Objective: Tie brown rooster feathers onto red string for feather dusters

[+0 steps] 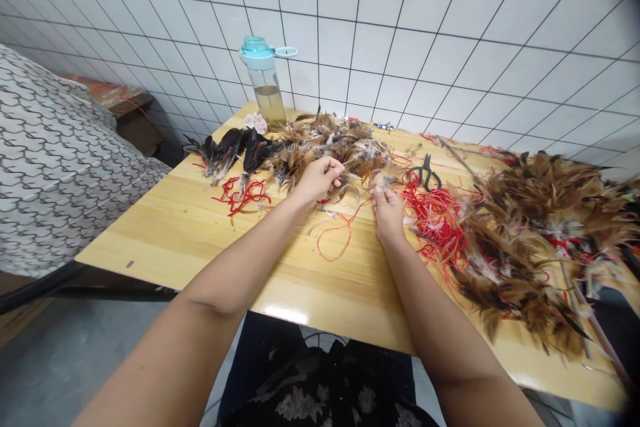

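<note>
My left hand [320, 179] is closed, fingers curled and thumb pressed in, at the front edge of a pile of brown feathers [345, 137]. Anything in its fingertips is too small to make out. To its right, my right hand [389, 210] pinches a small pale feather tuft [385, 180] that sticks up past the fingertips. A red string [336, 259] runs from beside that hand and lies in a loop on the wooden table [300, 287]. Close by on the right is a tangle of red strings [440, 223], with black scissors [425, 173] behind it.
Black feather bundles [240, 147] and more red strings [243, 197] lie on the left. A water bottle [270, 90] stands by the tiled wall [380, 20], near a pink scrunchie [256, 122]. Large brown feather bunches [545, 200] and a thin stick [595, 320] occupy the right.
</note>
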### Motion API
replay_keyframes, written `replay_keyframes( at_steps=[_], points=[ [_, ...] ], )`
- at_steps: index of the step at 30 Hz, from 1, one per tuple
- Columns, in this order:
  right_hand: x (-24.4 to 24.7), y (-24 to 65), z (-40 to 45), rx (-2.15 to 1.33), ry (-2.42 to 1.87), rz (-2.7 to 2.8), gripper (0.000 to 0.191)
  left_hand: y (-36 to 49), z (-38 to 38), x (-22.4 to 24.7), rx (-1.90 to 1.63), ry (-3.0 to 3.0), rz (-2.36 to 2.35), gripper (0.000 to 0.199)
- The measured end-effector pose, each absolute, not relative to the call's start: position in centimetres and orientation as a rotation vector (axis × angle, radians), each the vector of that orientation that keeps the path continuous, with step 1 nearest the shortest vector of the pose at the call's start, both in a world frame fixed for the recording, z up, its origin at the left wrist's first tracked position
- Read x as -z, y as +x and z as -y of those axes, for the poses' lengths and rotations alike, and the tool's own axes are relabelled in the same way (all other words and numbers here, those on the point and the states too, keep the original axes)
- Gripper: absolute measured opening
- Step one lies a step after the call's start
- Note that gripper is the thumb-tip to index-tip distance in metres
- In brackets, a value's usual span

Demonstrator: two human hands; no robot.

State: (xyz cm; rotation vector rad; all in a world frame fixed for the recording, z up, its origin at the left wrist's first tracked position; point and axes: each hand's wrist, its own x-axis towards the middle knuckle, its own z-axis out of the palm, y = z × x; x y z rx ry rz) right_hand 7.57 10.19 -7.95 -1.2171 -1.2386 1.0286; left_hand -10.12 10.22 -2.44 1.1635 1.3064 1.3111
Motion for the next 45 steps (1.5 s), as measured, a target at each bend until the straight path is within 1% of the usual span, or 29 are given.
replay_keyframes(
  at_steps=[4,7,11,16,19,24,29,32,38,43,45],
  points=[
    [7.7,7.1,-9.7,-1.02,-1.235,1.245,0.039,-8.4,-9.8,2.5,-1.415,0.918,-1.044,0.009],
    [7.5,6.8,-9.4,-0.973,-1.24,1.315,0.033,-7.0,-9.5,3.4,-1.392,0.883,-0.993,0.013],
    [7.4,6.6,-9.2,-0.957,-1.245,1.343,0.03,-6.4,-9.1,4.1,-1.263,1.213,-1.158,0.017],
    [7.4,6.6,-9.2,-0.942,-1.261,1.369,0.031,-7.3,-8.7,3.4,-1.165,1.824,-1.441,0.012],
    [7.5,6.6,-9.3,-0.942,-1.244,1.377,0.033,-7.7,-8.7,3.1,-1.075,1.961,-1.472,0.014],
    [7.5,6.7,-9.3,-0.946,-1.232,1.336,0.035,-7.9,-9.2,3.3,-1.173,1.749,-1.467,0.011],
    [7.6,6.8,-9.4,-0.97,-1.241,1.317,0.037,-7.7,-9.4,3.6,-1.227,1.261,-1.139,0.015],
    [7.8,6.8,-9.6,-0.984,-1.223,1.315,0.037,-7.4,-9.2,3.6,-1.221,1.109,-1.043,0.016],
    [7.9,6.7,-9.6,-0.962,-1.223,1.355,0.038,-7.3,-9.2,3.5,-1.279,1.127,-1.088,0.015],
    [7.4,6.7,-9.4,-0.978,-1.234,1.331,0.036,-7.6,-9.1,3.4,-1.224,1.267,-1.176,0.029],
    [7.3,6.7,-9.3,-0.986,-1.23,1.327,0.036,-7.7,-9.0,3.4,-1.189,1.247,-1.149,0.029]
  ],
)
